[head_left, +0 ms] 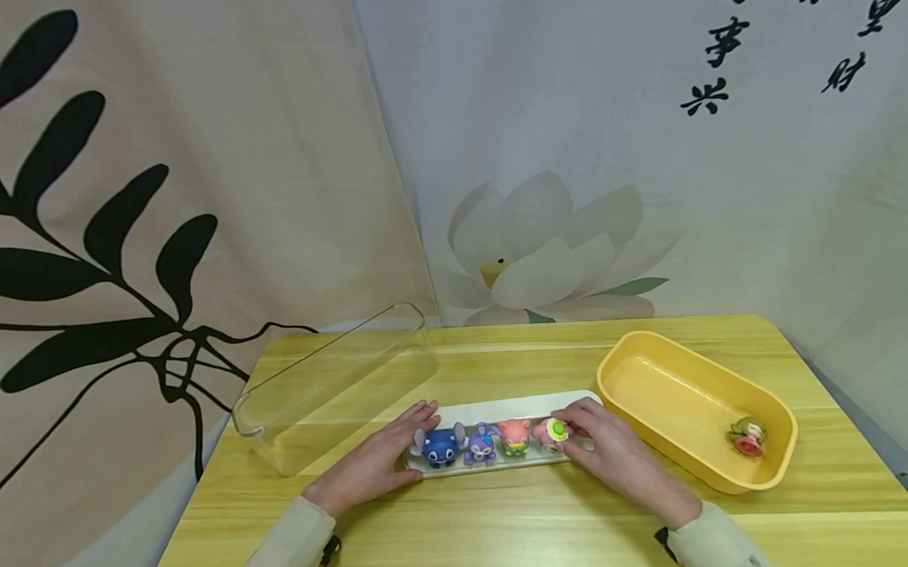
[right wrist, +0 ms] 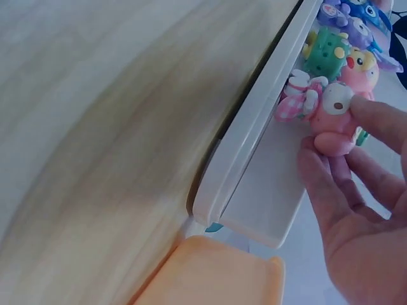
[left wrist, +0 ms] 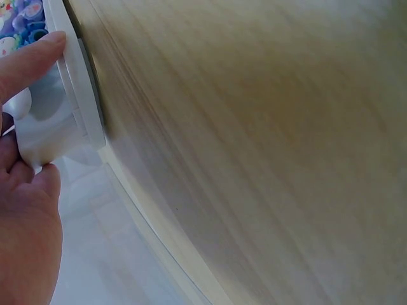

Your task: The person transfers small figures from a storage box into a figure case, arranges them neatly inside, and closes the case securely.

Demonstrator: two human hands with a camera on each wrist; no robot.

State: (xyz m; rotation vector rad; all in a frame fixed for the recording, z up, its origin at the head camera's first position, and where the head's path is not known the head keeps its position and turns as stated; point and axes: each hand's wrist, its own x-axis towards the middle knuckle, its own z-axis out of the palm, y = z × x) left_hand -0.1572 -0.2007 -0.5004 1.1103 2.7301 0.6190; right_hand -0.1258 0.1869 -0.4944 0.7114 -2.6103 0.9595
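With my left hand [head_left: 381,461] gripping the long white plastic tray [head_left: 514,408] and my right hand [head_left: 608,447] pinching the rightmost pink plastic figurine [head_left: 553,432], I should seat it squarely before loosening.

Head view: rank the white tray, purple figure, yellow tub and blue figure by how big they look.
Largest to smallest:
1. Yellow tub
2. White tray, partly covered
3. Blue figure
4. Purple figure
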